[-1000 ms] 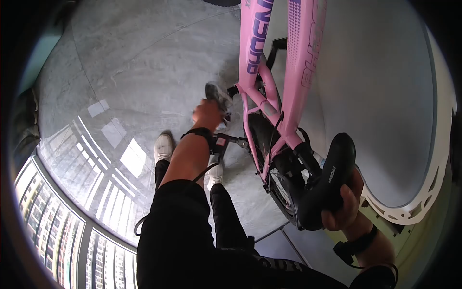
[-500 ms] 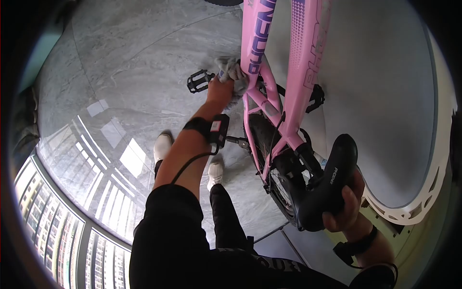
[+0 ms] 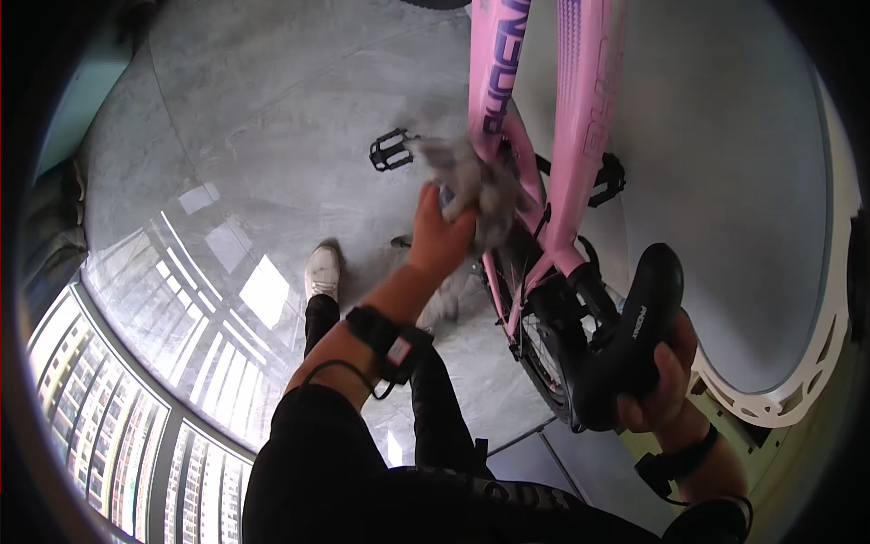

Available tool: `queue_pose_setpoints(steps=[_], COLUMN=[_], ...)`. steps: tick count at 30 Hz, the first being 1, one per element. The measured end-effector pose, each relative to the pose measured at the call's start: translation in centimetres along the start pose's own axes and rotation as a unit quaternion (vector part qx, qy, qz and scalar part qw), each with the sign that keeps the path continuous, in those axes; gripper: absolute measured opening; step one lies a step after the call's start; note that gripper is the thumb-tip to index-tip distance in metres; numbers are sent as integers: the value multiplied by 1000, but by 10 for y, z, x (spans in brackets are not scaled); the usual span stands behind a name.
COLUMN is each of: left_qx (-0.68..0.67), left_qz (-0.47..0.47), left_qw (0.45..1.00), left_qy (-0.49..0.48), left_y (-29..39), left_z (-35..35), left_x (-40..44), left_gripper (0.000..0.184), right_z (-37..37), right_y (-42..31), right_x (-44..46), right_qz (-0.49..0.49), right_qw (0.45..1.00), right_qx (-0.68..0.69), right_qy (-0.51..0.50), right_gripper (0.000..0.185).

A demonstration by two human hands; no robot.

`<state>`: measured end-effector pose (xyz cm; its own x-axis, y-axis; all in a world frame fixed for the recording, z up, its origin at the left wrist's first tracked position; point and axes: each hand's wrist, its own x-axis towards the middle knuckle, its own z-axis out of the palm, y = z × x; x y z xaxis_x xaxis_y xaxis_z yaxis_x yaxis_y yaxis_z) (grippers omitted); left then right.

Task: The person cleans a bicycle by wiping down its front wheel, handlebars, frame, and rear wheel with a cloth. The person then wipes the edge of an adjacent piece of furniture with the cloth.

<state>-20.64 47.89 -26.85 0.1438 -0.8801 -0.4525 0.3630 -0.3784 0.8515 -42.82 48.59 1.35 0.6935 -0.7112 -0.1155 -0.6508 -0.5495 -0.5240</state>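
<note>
Left hand [image 3: 443, 238] clutched grey cloth [image 3: 491, 198], partly hiding the pink bicycle frame [image 3: 580, 154] near a pedal [image 3: 391, 150]. Right hand [image 3: 666, 385] gripped the saddle [image 3: 633, 340].

Glossy pink over the tubular metal bicycle frame [image 3: 573, 204], marked with solid purple block letters [image 3: 505, 72] on one tube, and with fine purple patterning [image 3: 569, 45] and thin outlined letters [image 3: 594, 122] on another. Plain black on the long, smooth bicycle saddle [image 3: 660, 276], but for small white lettering [image 3: 638, 322]. Dull grey-beige through the crumpled fabric cloth [image 3: 471, 186], too blurred for finer pattern. Black again on the flat, open-framed pedal [image 3: 392, 150] and the round rubber tyre [image 3: 546, 397]. Black, with a pale pinkish label [image 3: 399, 350], on the small boxy wrist device [image 3: 416, 349]. Mottled grey, streaked with white reflections, across the shiny floor [image 3: 290, 109]. Off-white on the low shoe [image 3: 323, 269].
</note>
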Motion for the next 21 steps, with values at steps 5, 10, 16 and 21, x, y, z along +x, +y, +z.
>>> queue_pose_setpoints(steps=[5, 10, 16, 21], left_qx=[314, 284, 394, 26], left_qz=[209, 152, -39, -174], left_qw=[892, 910, 852, 984], left_qy=[-249, -261, -341, 16], left_y=[39, 28, -36, -89], left_z=[38, 18, -47, -66], left_x=[52, 39, -5, 40], left_gripper=[48, 53, 62, 49], right_z=[1, -1, -3, -1], right_y=[-3, -3, -2, -3], right_x=[1, 2, 9, 4], right_qz=[28, 24, 5, 25], right_qw=[999, 999, 1000, 1000], right_qx=[16, 18, 7, 16], right_qy=[18, 9, 6, 3], right_gripper=[72, 72, 71, 70])
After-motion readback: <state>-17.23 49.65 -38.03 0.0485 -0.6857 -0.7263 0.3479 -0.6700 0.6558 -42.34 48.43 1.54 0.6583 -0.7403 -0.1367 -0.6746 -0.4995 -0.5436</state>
